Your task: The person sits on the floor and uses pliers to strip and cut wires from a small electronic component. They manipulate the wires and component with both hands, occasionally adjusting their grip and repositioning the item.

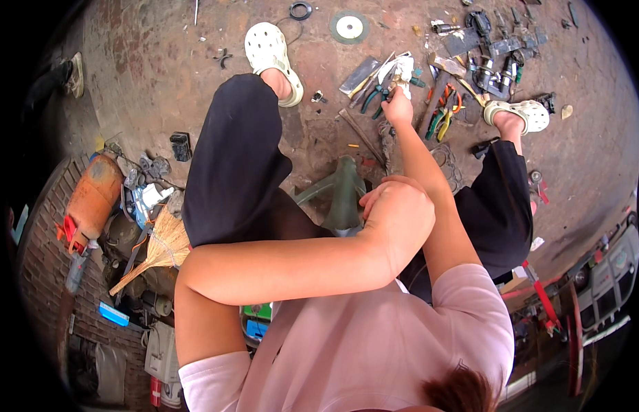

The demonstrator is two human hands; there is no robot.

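My right hand reaches out over the floor among hand tools, its fingers closed on a crumpled white rag. Green-handled pliers lie just left of that hand, and yellow-and-green-handled pliers to its right. Bent across my body, my left hand is curled into a loose fist against my right forearm. The inside of that fist is hidden, so I cannot make out whether anything is in it. Below it, between my knees, stands a dark green metal piece with spread legs.
A hammer and several dark metal parts lie at the far right. A round disc is on the floor ahead. To the left are an orange cylinder and a straw broom. Another person's shoe shows at far left.
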